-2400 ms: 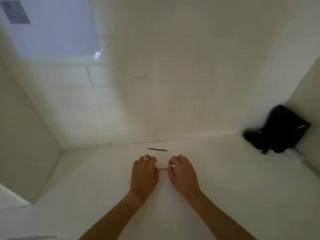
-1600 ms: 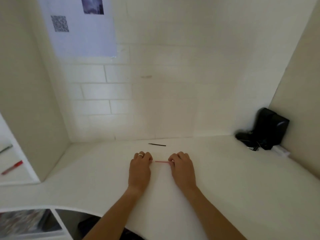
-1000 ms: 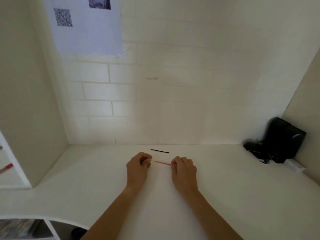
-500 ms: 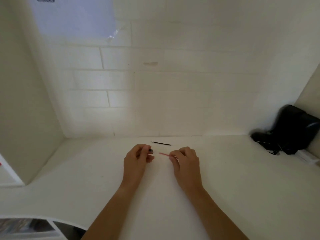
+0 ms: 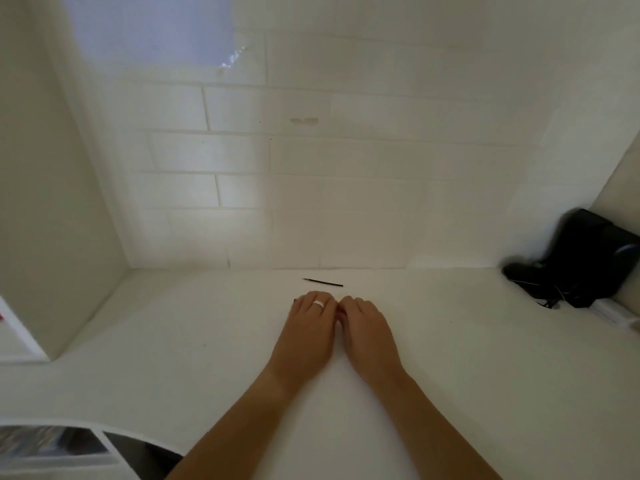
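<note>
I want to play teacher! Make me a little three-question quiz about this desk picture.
1. True or false: the left hand and the right hand rest side by side on the white desk.
2. Which hand wears the ring? A) left B) right C) both
3. Fill in the gap: the thin black stick lies between the hands and the ___.

Key: 1 true. 2 A. 3 the white brick wall.

Black device (image 5: 585, 258), far right corner
</note>
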`<state>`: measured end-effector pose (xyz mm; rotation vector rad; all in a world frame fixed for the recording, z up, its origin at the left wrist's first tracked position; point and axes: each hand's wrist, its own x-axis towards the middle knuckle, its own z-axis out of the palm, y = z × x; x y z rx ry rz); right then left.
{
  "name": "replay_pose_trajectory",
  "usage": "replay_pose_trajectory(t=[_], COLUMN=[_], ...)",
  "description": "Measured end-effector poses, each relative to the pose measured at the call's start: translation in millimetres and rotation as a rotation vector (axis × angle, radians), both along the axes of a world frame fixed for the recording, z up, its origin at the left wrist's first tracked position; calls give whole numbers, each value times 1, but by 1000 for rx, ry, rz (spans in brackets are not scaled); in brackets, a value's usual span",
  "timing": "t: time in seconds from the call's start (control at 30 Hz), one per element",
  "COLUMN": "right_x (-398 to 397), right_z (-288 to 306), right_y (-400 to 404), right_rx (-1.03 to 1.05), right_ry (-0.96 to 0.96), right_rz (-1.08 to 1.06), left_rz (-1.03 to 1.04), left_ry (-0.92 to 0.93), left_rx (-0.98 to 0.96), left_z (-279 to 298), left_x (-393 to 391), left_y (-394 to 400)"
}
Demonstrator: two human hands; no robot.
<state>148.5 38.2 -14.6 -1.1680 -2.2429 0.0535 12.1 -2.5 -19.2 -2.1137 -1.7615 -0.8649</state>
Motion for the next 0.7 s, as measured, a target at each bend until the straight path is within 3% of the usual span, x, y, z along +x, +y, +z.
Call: replay_pose_trajectory(t=[0.47,0.6,0.7], right_x=[4,6,8], right_z=[10,9,8], right_y=[-8,-8,-7], right_rx=[-43,-83,-143], right_ry=[-127,-19,171], right_rz=[-71,-93,-128], left_rz=[60,124,184], left_ry=[-134,-108,-139], left_rx=[-77,-46,-53], left_z=[6,4,3], left_x=[-4,-4,-5], left_y=[-4,-5,-5])
